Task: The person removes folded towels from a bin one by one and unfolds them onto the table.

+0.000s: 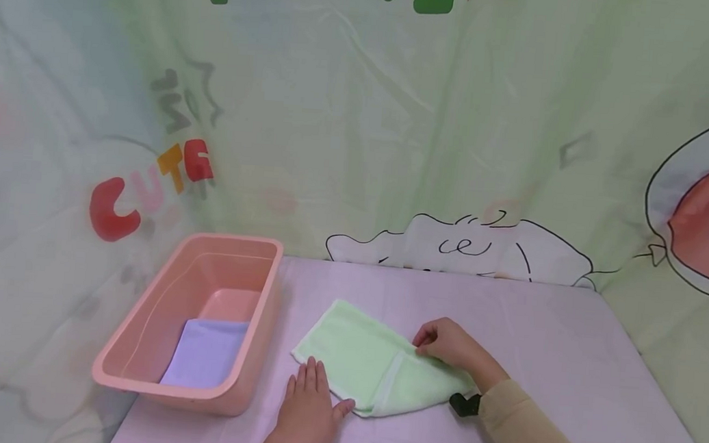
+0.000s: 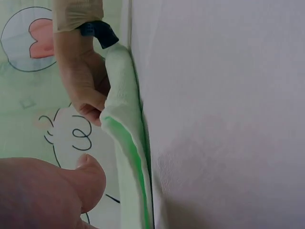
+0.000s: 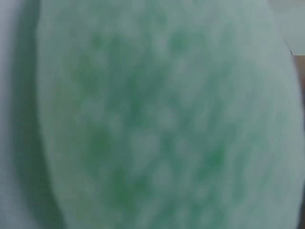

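Pale green cloth (image 1: 372, 363), light-edged, partly folded.

Pale green cloth (image 1: 348, 348), one end folded over; on lilac tabletop (image 1: 561, 359)

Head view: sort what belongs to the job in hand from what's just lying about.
In the job: green cloth; right hand, pinching its far edge; left hand, at its near edge.

Apparently just lying about, untouched: pink basin; purple cloth inside it.

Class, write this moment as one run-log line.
right hand: pinches green cloth | left hand: rests at its near edge | pink basin: holds purple cloth
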Tool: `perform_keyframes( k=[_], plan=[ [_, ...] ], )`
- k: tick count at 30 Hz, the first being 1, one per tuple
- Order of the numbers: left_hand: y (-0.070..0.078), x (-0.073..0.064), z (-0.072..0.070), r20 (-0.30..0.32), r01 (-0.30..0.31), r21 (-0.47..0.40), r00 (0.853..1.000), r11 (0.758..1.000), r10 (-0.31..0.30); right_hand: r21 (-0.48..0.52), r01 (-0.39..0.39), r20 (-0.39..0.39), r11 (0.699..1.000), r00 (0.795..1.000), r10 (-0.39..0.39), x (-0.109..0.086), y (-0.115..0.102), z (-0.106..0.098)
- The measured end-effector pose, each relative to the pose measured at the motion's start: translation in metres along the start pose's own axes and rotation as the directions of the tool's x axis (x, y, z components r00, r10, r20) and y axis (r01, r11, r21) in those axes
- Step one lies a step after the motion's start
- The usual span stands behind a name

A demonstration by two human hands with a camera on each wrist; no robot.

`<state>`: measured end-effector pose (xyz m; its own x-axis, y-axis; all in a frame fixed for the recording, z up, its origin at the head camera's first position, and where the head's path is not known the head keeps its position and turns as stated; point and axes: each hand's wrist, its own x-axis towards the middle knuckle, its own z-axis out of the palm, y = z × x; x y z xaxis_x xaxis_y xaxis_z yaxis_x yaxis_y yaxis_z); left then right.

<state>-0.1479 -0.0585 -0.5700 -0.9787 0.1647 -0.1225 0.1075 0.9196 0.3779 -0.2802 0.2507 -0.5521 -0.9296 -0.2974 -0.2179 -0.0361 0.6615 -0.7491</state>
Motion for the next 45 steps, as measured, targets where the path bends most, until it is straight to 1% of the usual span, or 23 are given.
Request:
perform_keyframes(
  k=[7,11,20,22,26,31,35,37,45],
  plan=[
    [-0.011,0.018,-0.007,-0.003,-0.020,0.039,1.000,0.999,0.020,-0.020,-0.029,-0.031,0.999,0.999,0.029,-0.016,-0.008,0.008],
    [-0.018,0.029,-0.009,0.007,-0.031,0.040,1.000,0.999,0.031,-0.004,-0.041,-0.038,0.999,0.998,0.041,-0.023,-0.011,0.014],
    [-0.024,0.051,-0.025,0.017,-0.058,-0.025,0.998,0.998,0.058,0.046,-0.095,-0.074,0.994,0.992,0.098,-0.033,-0.012,0.026],
    [-0.026,0.055,-0.026,0.026,-0.063,-0.032,0.998,0.997,0.064,0.061,-0.107,-0.080,0.992,0.991,0.111,-0.036,-0.012,0.028],
    [-0.029,0.063,-0.025,0.036,-0.073,-0.038,0.997,0.997,0.075,0.098,-0.102,-0.083,0.990,0.990,0.110,-0.041,-0.013,0.030],
    [-0.033,0.074,-0.027,0.042,-0.109,-0.044,0.993,0.993,0.111,0.161,-0.100,-0.060,0.982,0.992,0.111,-0.046,-0.012,0.033],
    [-0.036,0.085,-0.027,0.033,-0.153,-0.018,0.988,0.988,0.154,0.206,-0.115,-0.024,0.972,0.992,0.122,-0.050,-0.011,0.036],
    [-0.038,0.090,-0.027,0.034,-0.165,-0.011,0.986,0.986,0.166,0.218,-0.119,-0.007,0.969,0.992,0.123,-0.051,-0.012,0.038],
    [-0.038,0.104,-0.028,0.057,-0.165,-0.032,0.984,0.986,0.166,0.235,-0.131,0.019,0.963,0.991,0.130,-0.057,-0.017,0.049]
  ],
)
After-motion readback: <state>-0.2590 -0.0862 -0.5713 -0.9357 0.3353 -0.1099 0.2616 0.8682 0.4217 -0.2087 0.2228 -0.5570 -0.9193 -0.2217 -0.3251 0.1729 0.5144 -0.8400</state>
